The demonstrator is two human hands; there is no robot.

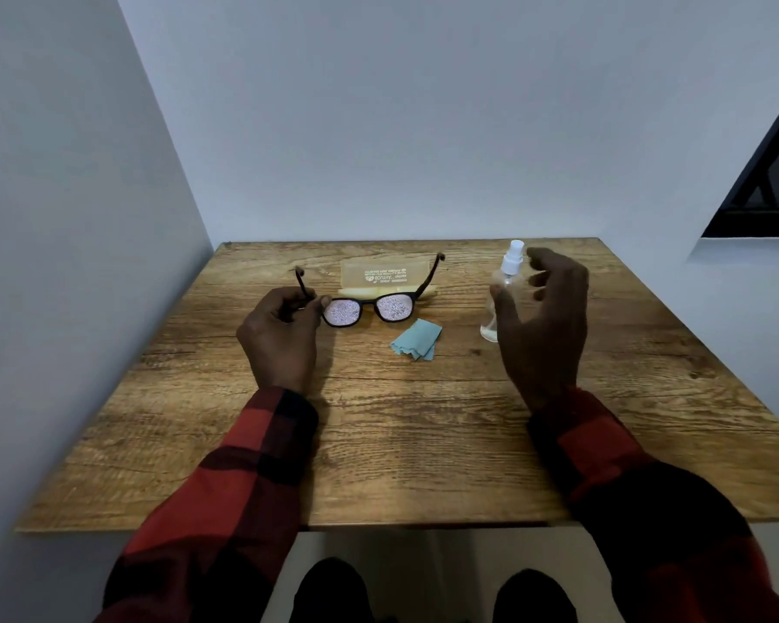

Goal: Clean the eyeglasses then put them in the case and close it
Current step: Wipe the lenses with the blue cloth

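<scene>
Glasses held up, bottle within reach.
Left hand (280, 339) pinching the glasses (367, 310) by one temple, lenses speckled, above the tabletop (401, 442). Right hand (543, 326) spread, fingers (540, 256) loosely curved beside the spray bottle (507, 281), contact unclear. Blue cloth (416, 340) just under the glasses; beyond them, open yellow case (385, 277).

Yellow translucent case (385, 275) at counter rear: white printed logo plus several small text lines, seen upside down, too small and blurred to read. No other text, label or number legible.
</scene>
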